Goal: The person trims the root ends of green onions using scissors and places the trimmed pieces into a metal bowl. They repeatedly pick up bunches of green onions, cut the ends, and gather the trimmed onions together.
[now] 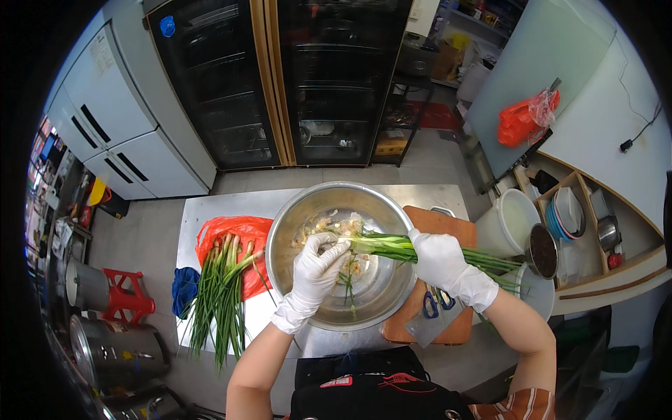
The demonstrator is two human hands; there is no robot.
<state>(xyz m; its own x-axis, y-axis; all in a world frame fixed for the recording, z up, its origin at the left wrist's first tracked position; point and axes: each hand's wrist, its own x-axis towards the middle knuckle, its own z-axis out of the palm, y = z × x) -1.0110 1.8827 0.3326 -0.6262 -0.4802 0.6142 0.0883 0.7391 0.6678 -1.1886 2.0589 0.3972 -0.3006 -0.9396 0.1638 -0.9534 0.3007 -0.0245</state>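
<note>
A bunch of green onions (386, 247) lies across the mouth of a large stainless steel basin (341, 320), its leaves trailing off to the right. My right hand (441, 262), in a white glove, grips the bunch around its green part above the basin's right rim. At the white root end, my left hand (317, 262), gloved too, pinches the stalks between thumb and fingers. Peeled skins and root scraps (336, 226) lie on the basin floor below. More green onions (218, 283) rest on a red plastic bag (257, 278) to the left.
A wooden cutting board (451, 226) sits right of the basin, with blue-handled scissors (430, 304) and a cleaver blade (430, 325) on it. A blue cloth (185, 291) lies at the steel table's (199, 207) left edge. White buckets (517, 210) and a bowl (542, 252) stand to the right.
</note>
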